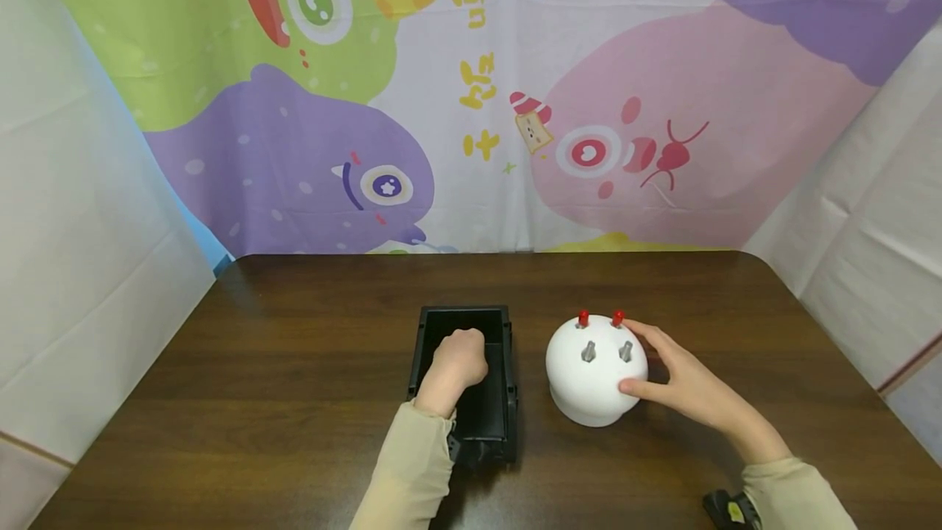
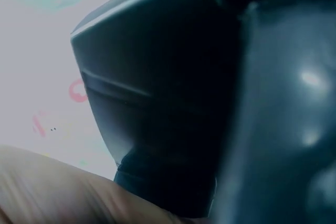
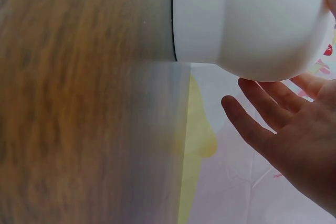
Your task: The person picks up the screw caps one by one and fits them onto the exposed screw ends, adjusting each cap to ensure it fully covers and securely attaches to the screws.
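In the head view, my left hand [image 1: 459,358] reaches down into a black open-topped bin [image 1: 498,424]. Its knuckles are bent and its fingertips are hidden, so I cannot tell whether it holds anything. The left wrist view shows the bin's dark wall [image 2: 157,108] close up. To the right, a white dome-shaped object [image 1: 589,383] stands on the table, with two red-tipped pegs [image 1: 584,318] and two grey metal pegs [image 1: 589,352] on top. My right hand [image 1: 684,379] holds the dome from its right side, thumb in front and fingers behind; the lower fingers [image 3: 247,124] spread loosely.
Both things stand on a dark wooden table [image 1: 294,383], the bin left of the dome. A printed cartoon cloth [image 1: 471,211] hangs behind the table's far edge. Near my right sleeve lies a black device [image 1: 728,509].
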Demonstrator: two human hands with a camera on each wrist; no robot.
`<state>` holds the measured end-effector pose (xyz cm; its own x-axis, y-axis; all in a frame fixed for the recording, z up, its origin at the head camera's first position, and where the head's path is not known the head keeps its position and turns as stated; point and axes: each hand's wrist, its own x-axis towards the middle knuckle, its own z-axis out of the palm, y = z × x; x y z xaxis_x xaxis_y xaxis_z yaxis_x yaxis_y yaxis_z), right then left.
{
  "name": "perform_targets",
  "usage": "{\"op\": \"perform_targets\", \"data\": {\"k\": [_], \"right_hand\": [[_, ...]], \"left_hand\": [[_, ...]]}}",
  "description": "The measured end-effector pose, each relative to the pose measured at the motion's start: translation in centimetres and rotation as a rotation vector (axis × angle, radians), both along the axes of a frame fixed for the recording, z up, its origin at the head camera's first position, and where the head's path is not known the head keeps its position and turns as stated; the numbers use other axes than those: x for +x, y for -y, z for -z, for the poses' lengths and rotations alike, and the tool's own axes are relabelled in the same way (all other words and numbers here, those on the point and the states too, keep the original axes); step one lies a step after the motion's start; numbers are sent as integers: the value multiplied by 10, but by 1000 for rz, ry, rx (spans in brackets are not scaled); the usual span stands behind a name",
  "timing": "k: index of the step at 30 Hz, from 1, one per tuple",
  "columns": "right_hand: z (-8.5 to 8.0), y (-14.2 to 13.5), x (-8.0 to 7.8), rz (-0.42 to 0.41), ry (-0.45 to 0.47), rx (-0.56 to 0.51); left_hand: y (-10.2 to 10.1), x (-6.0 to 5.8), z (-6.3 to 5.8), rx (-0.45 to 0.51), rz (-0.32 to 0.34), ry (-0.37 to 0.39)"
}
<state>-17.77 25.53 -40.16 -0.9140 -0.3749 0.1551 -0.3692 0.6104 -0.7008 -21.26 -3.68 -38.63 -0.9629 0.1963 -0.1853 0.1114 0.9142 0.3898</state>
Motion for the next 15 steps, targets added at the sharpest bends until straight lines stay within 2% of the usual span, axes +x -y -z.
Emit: {"op": "perform_targets", "data": {"k": [15], "right_hand": [[0,0,0,2,9,-2]], "left_hand": [[-2,-2,7,-6,-4,-10]]}}
